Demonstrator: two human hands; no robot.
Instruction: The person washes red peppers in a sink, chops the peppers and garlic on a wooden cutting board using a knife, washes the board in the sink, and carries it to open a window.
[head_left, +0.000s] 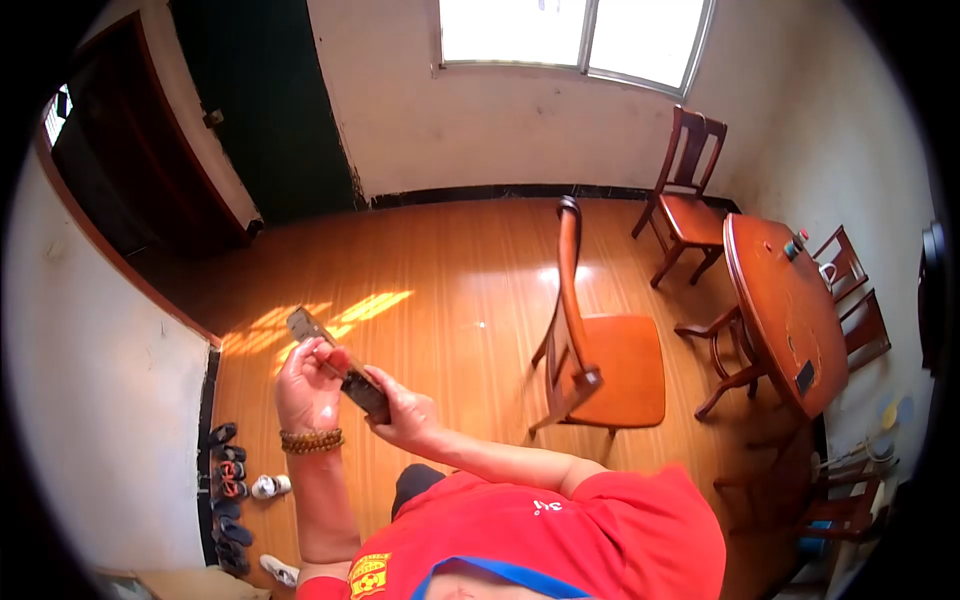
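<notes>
In front of my body I hold a long, narrow, flat object [363, 394], pale grey at its far end and dark at its near end. Its exact kind is not clear. My right hand [405, 412] is wrapped round the dark near end. With its fingers bent against the middle of the object, my left hand [308, 390] grips it too. A beaded bracelet [311, 440] circles my left wrist.
A wooden chair [622, 370] stands to my right on the wooden floor [470, 330]. Beyond it are a round-edged table [770, 300] with small items and another chair [690, 215]. Several shoes [230, 475] line the left wall. A dark door [255, 110] is ahead.
</notes>
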